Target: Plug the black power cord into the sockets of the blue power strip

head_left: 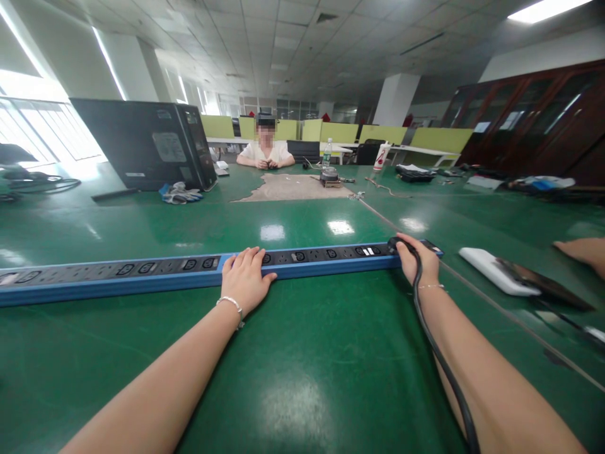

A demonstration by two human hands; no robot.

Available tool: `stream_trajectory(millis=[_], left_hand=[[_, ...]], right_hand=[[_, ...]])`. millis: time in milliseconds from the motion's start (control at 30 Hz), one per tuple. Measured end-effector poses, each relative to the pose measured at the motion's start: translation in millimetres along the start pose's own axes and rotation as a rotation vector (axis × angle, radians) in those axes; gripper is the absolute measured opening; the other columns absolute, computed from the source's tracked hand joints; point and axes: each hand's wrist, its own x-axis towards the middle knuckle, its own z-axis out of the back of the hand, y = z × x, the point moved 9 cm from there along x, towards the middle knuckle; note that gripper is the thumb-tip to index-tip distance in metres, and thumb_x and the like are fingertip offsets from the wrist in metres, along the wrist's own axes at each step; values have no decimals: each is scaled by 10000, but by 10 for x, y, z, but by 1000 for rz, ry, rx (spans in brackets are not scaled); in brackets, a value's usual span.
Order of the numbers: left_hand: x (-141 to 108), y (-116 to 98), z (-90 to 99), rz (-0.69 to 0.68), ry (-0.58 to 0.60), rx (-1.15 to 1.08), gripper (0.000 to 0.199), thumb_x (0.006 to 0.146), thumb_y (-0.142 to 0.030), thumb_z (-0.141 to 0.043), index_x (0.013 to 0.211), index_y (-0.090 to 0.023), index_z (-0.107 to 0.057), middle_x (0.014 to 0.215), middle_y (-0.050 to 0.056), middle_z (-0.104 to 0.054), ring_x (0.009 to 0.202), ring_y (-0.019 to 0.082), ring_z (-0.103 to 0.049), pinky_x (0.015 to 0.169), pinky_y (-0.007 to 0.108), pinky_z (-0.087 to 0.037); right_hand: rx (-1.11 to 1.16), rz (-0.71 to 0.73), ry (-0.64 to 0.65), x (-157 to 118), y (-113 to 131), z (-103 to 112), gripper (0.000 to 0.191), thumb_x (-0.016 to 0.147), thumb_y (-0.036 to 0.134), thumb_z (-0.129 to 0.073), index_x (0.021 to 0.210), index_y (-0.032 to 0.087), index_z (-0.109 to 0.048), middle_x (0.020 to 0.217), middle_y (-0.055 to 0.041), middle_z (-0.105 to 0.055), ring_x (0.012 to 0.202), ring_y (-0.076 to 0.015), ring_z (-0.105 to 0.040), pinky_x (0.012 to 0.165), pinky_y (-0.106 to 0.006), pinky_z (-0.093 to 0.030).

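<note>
A long blue power strip [155, 277] with a black face and rows of sockets lies across the green table. My left hand [246, 277] is laid over its middle, fingers curved across the socket face and thumb on the front edge, gripping the strip. Near the strip's right end, my right hand [420, 260] is closed around a black plug [393, 244], which is at the socket face; whether it is seated in a socket I cannot tell. From the plug a thick black cable [432, 343] hangs along my right forearm towards the bottom of the view.
Right of the strip lie a white power bank [496, 270] and a dark flat device [548, 284], with another person's hand [579, 252] nearby. A computer case [142, 145] and gloves [180, 193] stand back left. Someone [265, 151] sits opposite, behind cardboard [293, 187].
</note>
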Motion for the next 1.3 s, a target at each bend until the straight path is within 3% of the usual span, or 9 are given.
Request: stream_trajectory(millis=[333, 900, 1067, 1100, 1233, 1300], left_hand=[[-4, 11, -17, -3, 3, 1, 523, 805, -448, -487, 1264, -200, -465, 1346, 73, -496, 1264, 238, -397, 1054, 416, -250], [-1, 12, -25, 1, -10, -3, 521, 803, -451, -488, 1262, -205, -468, 1347, 75, -495, 1265, 238, -396, 1057, 419, -242], [0, 7, -21, -1, -12, -3, 515, 801, -445, -492, 1256, -205, -470, 1337, 72, -502, 1261, 240, -399, 1053, 415, -248], [-1, 4, -16, -1, -14, -2, 514, 800, -444, -494, 1254, -204, -472, 1335, 72, -504, 1259, 240, -400, 1053, 416, -249], [-4, -4, -7, 1, -12, 3, 512, 800, -439, -494, 1251, -198, -476, 1333, 76, -506, 1254, 244, -406, 1044, 423, -259], [-3, -6, -8, 0, -10, 5, 513, 802, -438, -493, 1251, -190, -476, 1332, 78, -507, 1251, 245, -407, 1040, 425, -263]], right_hand=[[-60, 82, 58, -48, 108, -59, 364, 769, 390, -495, 1014, 209, -696, 856, -68, -715, 811, -223, -651, 803, -364, -497], [-37, -2, 42, -123, 46, -73, 372, 753, 382, -509, 1040, 217, -681, 933, -78, -706, 855, -249, -646, 831, -420, -490], [181, 38, -230, -93, 323, 159, 406, 821, 396, -457, 1091, 156, -640, 1059, -103, -672, 955, -216, -627, 891, -376, -473], [218, 61, -225, -112, 430, 135, 408, 825, 406, -459, 1093, 155, -638, 1070, -101, -670, 965, -213, -626, 891, -369, -475], [229, 175, 75, -280, 904, -263, 352, 809, 410, -502, 1020, 188, -676, 998, -69, -701, 923, -211, -648, 856, -342, -500], [201, 184, 130, -371, 1026, -375, 341, 814, 392, -501, 1035, 199, -675, 989, -63, -705, 903, -208, -657, 832, -327, -513]])
